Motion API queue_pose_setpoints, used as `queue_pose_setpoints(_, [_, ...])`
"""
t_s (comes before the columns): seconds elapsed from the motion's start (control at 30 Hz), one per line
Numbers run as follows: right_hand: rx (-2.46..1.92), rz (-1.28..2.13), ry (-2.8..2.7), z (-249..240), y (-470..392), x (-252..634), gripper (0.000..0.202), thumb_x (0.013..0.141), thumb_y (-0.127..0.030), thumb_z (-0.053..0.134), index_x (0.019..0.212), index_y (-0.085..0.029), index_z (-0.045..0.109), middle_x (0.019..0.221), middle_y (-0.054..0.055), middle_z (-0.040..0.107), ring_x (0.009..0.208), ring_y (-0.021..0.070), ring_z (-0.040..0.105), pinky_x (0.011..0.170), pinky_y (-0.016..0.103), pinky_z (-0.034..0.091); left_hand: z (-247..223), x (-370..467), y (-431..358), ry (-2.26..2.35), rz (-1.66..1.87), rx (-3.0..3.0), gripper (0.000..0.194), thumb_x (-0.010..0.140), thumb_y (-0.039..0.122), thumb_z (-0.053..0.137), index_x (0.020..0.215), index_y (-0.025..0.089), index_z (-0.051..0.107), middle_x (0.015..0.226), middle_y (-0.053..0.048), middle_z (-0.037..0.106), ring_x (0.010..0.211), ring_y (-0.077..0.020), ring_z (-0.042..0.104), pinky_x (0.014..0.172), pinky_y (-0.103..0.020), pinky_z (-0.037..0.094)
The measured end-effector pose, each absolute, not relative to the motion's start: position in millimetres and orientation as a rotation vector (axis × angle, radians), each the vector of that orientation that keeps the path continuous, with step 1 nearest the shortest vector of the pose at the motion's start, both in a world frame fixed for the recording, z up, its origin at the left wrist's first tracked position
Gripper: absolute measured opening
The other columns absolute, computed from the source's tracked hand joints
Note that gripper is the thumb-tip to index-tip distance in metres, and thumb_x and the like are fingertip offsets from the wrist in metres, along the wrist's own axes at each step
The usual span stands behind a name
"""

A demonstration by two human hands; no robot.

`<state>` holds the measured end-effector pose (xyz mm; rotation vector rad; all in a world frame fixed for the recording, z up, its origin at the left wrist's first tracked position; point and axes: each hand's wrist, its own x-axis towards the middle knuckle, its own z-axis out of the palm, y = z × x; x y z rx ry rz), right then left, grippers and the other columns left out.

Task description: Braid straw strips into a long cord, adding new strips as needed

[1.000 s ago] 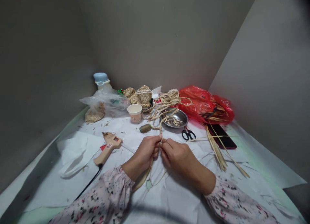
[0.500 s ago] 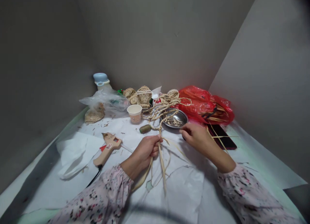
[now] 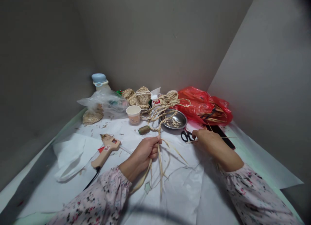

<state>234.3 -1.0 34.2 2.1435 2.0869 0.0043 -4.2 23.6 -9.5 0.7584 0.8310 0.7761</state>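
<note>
My left hand (image 3: 147, 151) is closed in a pinch on a braided straw cord (image 3: 159, 127), with loose straw strands (image 3: 160, 166) hanging below the fingers. My right hand (image 3: 206, 141) is to the right, just beside black-handled scissors (image 3: 186, 136) on the paper. Its fingers are bent, and a thin straw strip shows by the fingertips; how it is held is not clear. Behind the left hand the cord runs back in loops (image 3: 165, 103) over the rim of a metal bowl (image 3: 182, 121) with straw bits inside.
A paper cup (image 3: 133, 115) and a thread spool (image 3: 144, 130) stand and lie behind my left hand. At left are a glue gun (image 3: 105, 154), a clear bag (image 3: 104, 100) and a bottle (image 3: 99, 79). A red bag (image 3: 194, 103) and a dark phone (image 3: 227, 139) are at right.
My right hand has moved right, away from the bowl, and the scissors' handles have come into view. My left hand keeps its pinch on the cord. The view has shifted slightly.
</note>
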Motion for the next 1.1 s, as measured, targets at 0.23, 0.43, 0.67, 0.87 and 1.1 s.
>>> queue_pose_setpoints(0.23, [2.18,0.036,2.246,32.3,1.2,230.4,0.018,0.079,-0.014,0.053,0.079,-0.017,0.071,0.083,0.014,0.068,0.069,0.0231,0.064,0.055,0.028,0.034,-7.5,-3.9,21.7,0.825,0.774,0.777,0.027,0.077,0.033,0.064,0.064,0.014,0.051,0.049,0.012,0.019,0.04,-0.0018,0.01,0.037,-0.016,0.007])
queue_pose_setpoints(0.43, [2.405,-0.29,2.867,58.4,-14.6,199.0,0.01,0.081,-0.022,0.053,0.084,-0.018,0.062,0.074,0.003,0.063,0.066,0.0154,0.057,0.062,0.026,0.04,-8.8,-1.4,21.1,0.827,0.782,0.768,0.023,0.079,0.032,0.062,0.069,0.013,0.054,0.049,0.012,0.021,0.041,-0.0023,0.01,0.038,-0.017,0.007])
queue_pose_setpoints(0.67, [2.382,-1.983,2.568,39.7,-22.2,152.0,0.029,0.077,-0.023,0.053,0.104,-0.015,0.054,0.053,-0.009,0.048,0.042,0.0082,0.043,0.042,0.019,0.033,-10.2,0.4,19.2,0.798,0.806,0.821,0.024,0.077,0.035,0.063,0.072,0.012,0.058,0.049,0.011,0.026,0.041,-0.0026,0.013,0.038,-0.017,0.008])
queue_pose_setpoints(0.87, [2.543,-1.95,2.524,14.4,-22.2,137.1,0.027,0.082,-0.028,0.052,0.105,-0.016,0.056,0.048,-0.009,0.048,0.04,0.0096,0.045,0.042,0.02,0.035,-14.7,1.7,19.6,0.763,0.787,0.801,0.028,0.073,0.039,0.068,0.072,0.014,0.056,0.051,0.008,0.035,0.04,-0.0025,0.022,0.04,-0.017,0.013])
queue_pose_setpoints(1.1, [2.674,-1.612,2.614,11.3,-23.5,133.4,0.024,0.08,-0.026,0.052,0.1,-0.016,0.062,0.05,-0.006,0.051,0.044,0.0115,0.049,0.046,0.021,0.038,-10.1,4.2,17.2,0.804,0.813,0.809,0.029,0.069,0.038,0.071,0.072,0.012,0.059,0.051,0.008,0.038,0.04,-0.0018,0.023,0.039,-0.016,0.013])
